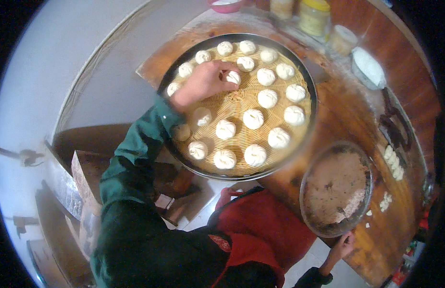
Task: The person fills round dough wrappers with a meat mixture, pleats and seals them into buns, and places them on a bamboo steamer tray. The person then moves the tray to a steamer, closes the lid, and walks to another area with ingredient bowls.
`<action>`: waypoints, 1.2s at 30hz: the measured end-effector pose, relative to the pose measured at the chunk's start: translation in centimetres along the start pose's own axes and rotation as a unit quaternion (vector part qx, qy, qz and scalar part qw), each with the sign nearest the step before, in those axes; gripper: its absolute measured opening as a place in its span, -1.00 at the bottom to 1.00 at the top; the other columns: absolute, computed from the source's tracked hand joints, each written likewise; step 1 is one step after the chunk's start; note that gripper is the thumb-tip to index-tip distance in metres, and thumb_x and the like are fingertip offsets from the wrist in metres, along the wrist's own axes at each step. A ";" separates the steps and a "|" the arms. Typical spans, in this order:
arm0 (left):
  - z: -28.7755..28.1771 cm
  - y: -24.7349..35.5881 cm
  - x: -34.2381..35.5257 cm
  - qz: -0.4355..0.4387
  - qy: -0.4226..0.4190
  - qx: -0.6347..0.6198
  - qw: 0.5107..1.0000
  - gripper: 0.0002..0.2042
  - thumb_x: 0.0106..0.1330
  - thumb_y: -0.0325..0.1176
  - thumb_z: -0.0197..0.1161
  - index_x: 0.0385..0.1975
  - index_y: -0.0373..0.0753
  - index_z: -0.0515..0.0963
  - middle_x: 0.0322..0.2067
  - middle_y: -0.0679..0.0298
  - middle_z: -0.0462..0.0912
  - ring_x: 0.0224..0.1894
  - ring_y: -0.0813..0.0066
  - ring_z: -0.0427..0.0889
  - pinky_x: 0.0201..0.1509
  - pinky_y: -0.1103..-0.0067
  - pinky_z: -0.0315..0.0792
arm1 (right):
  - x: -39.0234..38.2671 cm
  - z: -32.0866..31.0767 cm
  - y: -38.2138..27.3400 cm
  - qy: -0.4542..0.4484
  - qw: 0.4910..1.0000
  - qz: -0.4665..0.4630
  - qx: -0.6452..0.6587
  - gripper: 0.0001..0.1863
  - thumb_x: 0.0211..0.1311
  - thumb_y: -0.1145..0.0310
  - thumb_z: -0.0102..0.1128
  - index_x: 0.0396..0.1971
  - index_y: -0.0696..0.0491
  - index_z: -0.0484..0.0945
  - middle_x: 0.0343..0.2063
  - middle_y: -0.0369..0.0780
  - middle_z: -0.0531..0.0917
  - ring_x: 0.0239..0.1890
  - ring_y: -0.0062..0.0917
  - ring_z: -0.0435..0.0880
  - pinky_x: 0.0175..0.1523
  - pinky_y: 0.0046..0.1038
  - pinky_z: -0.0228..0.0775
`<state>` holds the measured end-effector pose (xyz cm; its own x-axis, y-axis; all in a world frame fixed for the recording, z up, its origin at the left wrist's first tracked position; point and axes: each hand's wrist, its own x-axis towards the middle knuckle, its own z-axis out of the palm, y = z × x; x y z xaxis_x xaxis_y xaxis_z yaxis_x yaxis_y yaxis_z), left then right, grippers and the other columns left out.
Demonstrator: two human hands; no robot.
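The left hand (203, 82) pinches a white bun (233, 77) down near the middle of the woven steamer tray (241, 96). The outer ring looks full, the inner ring partly filled. The right hand (345, 245) grips the filling bowl (336, 188) at the bench's near edge.

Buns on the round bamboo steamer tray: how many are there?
21 buns: fourteen round the steamer tray's outer ring, seven in an inner ring, one of these under the left hand. The green sleeve may hide more.
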<state>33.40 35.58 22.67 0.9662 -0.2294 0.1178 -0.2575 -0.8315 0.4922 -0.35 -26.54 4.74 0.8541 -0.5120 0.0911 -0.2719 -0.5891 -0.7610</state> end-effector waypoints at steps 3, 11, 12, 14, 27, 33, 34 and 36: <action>1.3 0.6 1.4 0.016 -0.023 0.043 0.999 -0.58 0.08 -0.24 0.56 -0.02 -0.13 0.71 -0.37 0.21 0.71 -0.31 0.38 0.69 -0.19 0.43 0.55 | -0.2 -0.1 -0.6 0.016 1.000 -0.020 0.012 -0.76 0.52 0.37 0.13 -0.33 0.23 0.58 -0.41 -0.29 0.57 -0.33 -0.62 0.47 -0.18 -0.51 0.34; 6.3 3.4 4.5 0.077 -0.077 0.028 0.994 -0.57 0.23 -0.25 0.48 0.08 -0.24 0.67 -0.05 0.11 0.77 -0.08 0.32 0.73 0.07 0.35 0.57 | 5.2 -2.3 2.5 -0.013 0.999 0.024 -0.025 -0.82 0.42 0.40 0.24 -0.17 0.17 0.72 -0.26 -0.20 0.75 -0.21 -0.52 0.66 -0.05 -0.45 0.52; 7.0 4.5 4.6 0.001 -0.136 -0.108 0.985 -0.48 0.26 -0.26 0.49 0.21 -0.25 0.59 0.01 0.18 0.75 -0.05 0.47 0.69 0.08 0.45 0.57 | 6.8 -3.0 3.6 -0.035 0.999 -0.038 0.017 -0.82 0.47 0.40 0.22 -0.18 0.18 0.71 -0.26 -0.23 0.75 -0.22 -0.56 0.65 -0.06 -0.49 0.51; 8.1 7.9 4.5 -0.007 -0.106 -0.145 0.984 -0.38 0.24 -0.38 0.52 0.33 -0.23 0.49 0.12 0.20 0.68 -0.06 0.51 0.67 0.03 0.52 0.58 | 10.8 -5.5 5.3 -0.071 0.987 0.105 0.095 -0.78 0.52 0.35 0.19 -0.24 0.20 0.68 -0.36 -0.34 0.68 -0.31 -0.70 0.55 -0.17 -0.60 0.42; 23.9 33.6 -7.1 0.000 -0.362 -0.295 0.884 -0.74 0.25 -0.40 0.46 -0.06 -0.23 0.73 -0.18 0.14 0.78 -0.16 0.28 0.75 -0.06 0.47 0.59 | 44.1 -3.7 7.7 0.037 0.904 -0.293 -0.308 -0.59 0.27 0.33 0.34 0.10 0.06 0.63 0.07 -0.01 0.62 0.14 -0.06 0.58 0.24 -0.15 0.44; 31.6 34.3 -9.5 -0.103 -0.315 -0.372 0.867 -0.75 0.32 -0.45 0.41 -0.02 -0.22 0.72 -0.15 0.13 0.78 -0.11 0.32 0.76 -0.02 0.48 0.59 | 50.2 0.5 8.8 0.074 0.871 -0.338 -0.349 -0.59 0.06 0.37 0.44 -0.04 0.05 0.60 -0.05 -0.02 0.56 0.06 -0.05 0.53 0.19 -0.16 0.43; 32.2 34.0 -9.8 -0.098 -0.312 -0.388 0.862 -0.75 0.33 -0.44 0.41 -0.01 -0.22 0.72 -0.15 0.13 0.78 -0.12 0.34 0.76 -0.01 0.48 0.59 | 50.3 0.6 9.1 0.066 0.865 -0.360 -0.344 -0.61 0.05 0.38 0.44 -0.08 0.06 0.58 -0.09 -0.02 0.56 0.03 -0.05 0.54 0.15 -0.15 0.44; 32.8 33.5 -10.0 -0.110 -0.327 -0.409 0.845 -0.76 0.34 -0.44 0.40 -0.01 -0.22 0.72 -0.15 0.13 0.79 -0.12 0.38 0.76 0.00 0.48 0.59 | 49.4 0.3 9.3 0.024 0.879 -0.353 -0.320 -0.64 0.07 0.40 0.41 -0.11 0.09 0.56 -0.12 -0.01 0.58 0.00 -0.03 0.57 0.10 -0.11 0.45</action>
<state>14.64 -6.56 9.66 0.7062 -0.5674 -0.4236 0.2818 -0.3237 0.9032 39.45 -57.18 1.99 0.8949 0.1066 0.4334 0.1122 -0.9936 0.0127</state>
